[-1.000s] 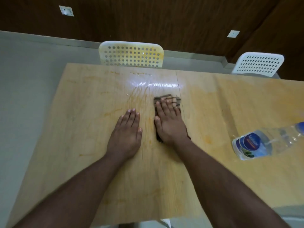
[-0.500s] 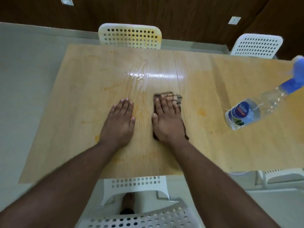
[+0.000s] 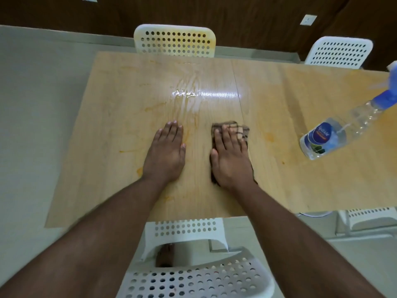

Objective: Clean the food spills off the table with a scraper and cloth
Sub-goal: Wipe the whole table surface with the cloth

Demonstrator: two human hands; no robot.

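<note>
Roughly mid-task: right hand (image 3: pixel 231 157) flat, fingers straight, pressing the cloth (image 3: pixel 241 131) at frame centre, left hand (image 3: pixel 166 153) flat on the bare table (image 3: pixel 103 125), orange smears (image 3: pixel 270 137) remain either side, wet streak above, no scraper visible.

Right hand (image 3: pixel 231 157) and cloth (image 3: pixel 241 131) slightly nearer.

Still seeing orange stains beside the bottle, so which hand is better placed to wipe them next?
The right hand: it presses flat on the cloth, nearer the stain by the bottle. The left hand lies bare on the table.
</note>
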